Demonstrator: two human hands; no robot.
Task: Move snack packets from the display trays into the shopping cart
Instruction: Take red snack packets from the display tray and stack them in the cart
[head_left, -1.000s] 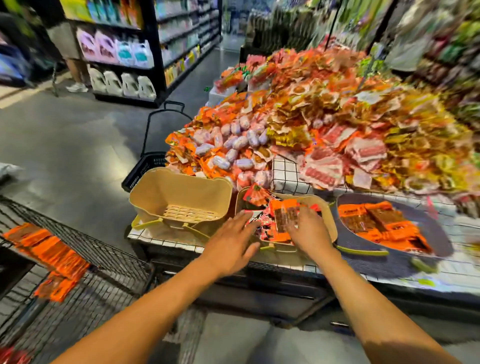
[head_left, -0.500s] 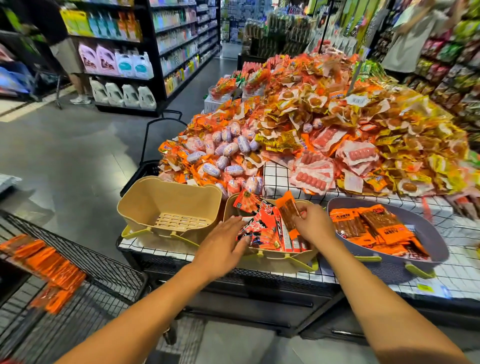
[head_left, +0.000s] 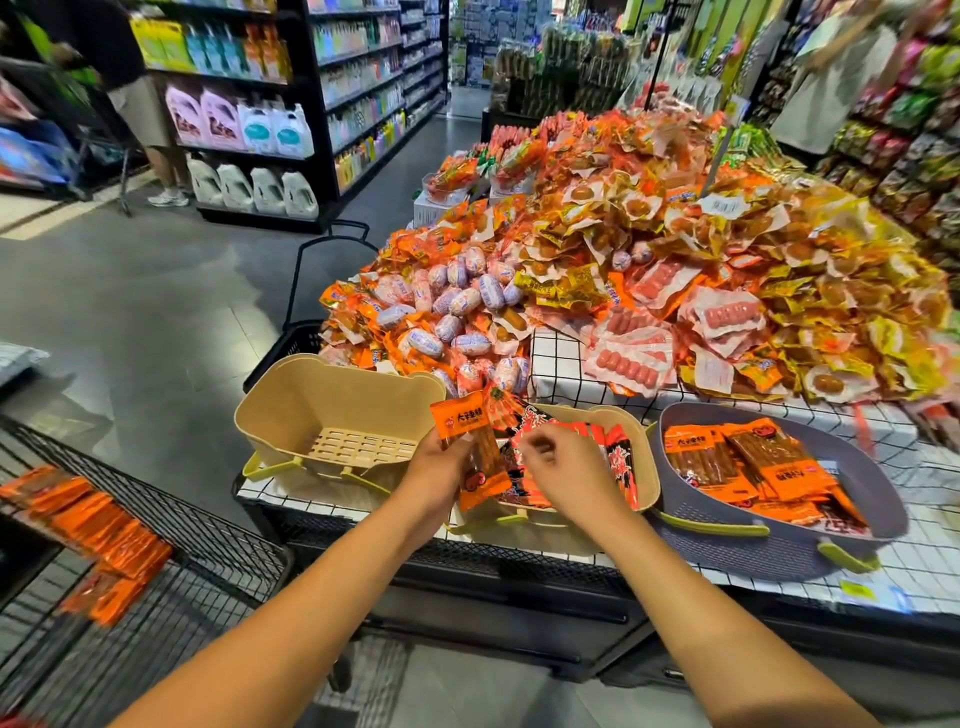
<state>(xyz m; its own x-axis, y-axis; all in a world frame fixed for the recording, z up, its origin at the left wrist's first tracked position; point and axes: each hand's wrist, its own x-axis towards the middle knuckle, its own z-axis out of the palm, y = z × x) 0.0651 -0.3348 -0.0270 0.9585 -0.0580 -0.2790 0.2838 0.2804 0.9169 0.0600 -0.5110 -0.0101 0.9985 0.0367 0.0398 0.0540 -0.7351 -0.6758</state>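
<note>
Bright, even light falls from overhead, leaving a soft sheen on the grey floor. The middle is sharp: print on the orange packet in the left hand reads clearly. The cart packets and the right side of the snack heap smear with blur. The shelves bow toward the edges.

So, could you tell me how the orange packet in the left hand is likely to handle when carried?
Gripped in the left hand, the orange packet stands straight, so it is probably fairly stiff. Flat and thin, it likely weighs little. Its glossy film may slip.
</note>
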